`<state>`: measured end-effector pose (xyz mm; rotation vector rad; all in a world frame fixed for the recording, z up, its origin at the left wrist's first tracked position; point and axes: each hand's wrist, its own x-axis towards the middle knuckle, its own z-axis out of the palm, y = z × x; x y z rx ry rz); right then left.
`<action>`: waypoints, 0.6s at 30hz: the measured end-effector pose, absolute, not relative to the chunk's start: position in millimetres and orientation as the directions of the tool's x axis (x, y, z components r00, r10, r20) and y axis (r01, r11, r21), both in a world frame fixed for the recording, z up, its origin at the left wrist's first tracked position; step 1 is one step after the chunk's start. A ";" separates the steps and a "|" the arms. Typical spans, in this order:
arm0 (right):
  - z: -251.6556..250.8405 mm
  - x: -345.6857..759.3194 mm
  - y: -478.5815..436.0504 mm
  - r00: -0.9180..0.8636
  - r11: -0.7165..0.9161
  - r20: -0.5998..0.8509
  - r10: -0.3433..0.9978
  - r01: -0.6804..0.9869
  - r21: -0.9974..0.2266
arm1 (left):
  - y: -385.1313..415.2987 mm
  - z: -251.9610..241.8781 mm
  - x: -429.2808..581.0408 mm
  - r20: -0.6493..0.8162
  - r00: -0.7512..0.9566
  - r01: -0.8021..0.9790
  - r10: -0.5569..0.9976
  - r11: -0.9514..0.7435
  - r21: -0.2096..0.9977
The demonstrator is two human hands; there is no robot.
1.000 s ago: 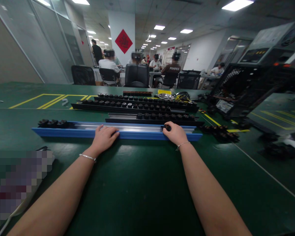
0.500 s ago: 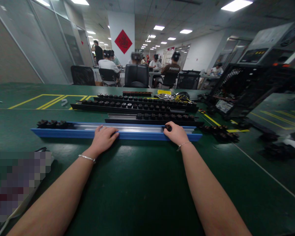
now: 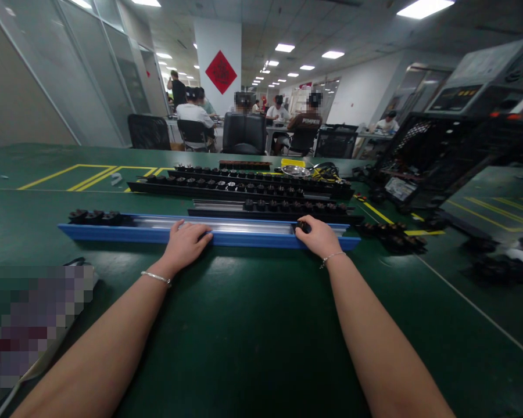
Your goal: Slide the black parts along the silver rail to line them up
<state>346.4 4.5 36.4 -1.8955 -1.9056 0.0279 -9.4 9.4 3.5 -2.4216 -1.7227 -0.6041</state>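
Observation:
A long blue rail [image 3: 253, 240] with a bare metal channel lies across the table before me. My left hand [image 3: 187, 244] is laid over its middle, fingers bent across the top and thumb along the near wall. Towards the right end, my right hand [image 3: 320, 236] pinches a small black socket-like piece [image 3: 304, 227] that sits in the channel; the fingers partly cover it. Several similar black pieces [image 3: 93, 217] stand in a row at the rail's left end.
Behind the blue rail lie several black rails [image 3: 218, 188] holding black pieces. More loose black pieces [image 3: 392, 237] lie to the right. A metal dish [image 3: 295, 170] and a yellow tray [image 3: 293, 163] stand farther back. A dark machine frame [image 3: 409, 151] is at right; people sit beyond.
My right hand and the black piece have shifted slightly right along the channel. My left hand stays on the rail. The whole view has moved a little.

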 end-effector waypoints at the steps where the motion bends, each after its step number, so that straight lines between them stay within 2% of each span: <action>1: 37.0 346.7 4.3 0.049 0.051 0.289 0.956 0.943 -0.328 | 9.3 3.6 -9.3 0.379 0.277 0.925 0.883 -0.352 0.144; 8: 35.2 354.5 2.9 0.105 -0.008 0.269 0.957 0.941 -0.339 | 8.1 5.2 -8.7 0.374 0.271 0.924 0.887 -0.348 0.156; 14: 30.2 362.0 3.6 0.046 0.058 0.353 0.934 0.958 -0.280 | 8.4 4.7 -9.2 0.369 0.275 0.929 0.888 -0.345 0.137; 18: 31.0 363.0 4.0 0.049 0.054 0.344 0.938 0.958 -0.282 | 8.6 4.7 -9.2 0.364 0.270 0.931 0.891 -0.338 0.137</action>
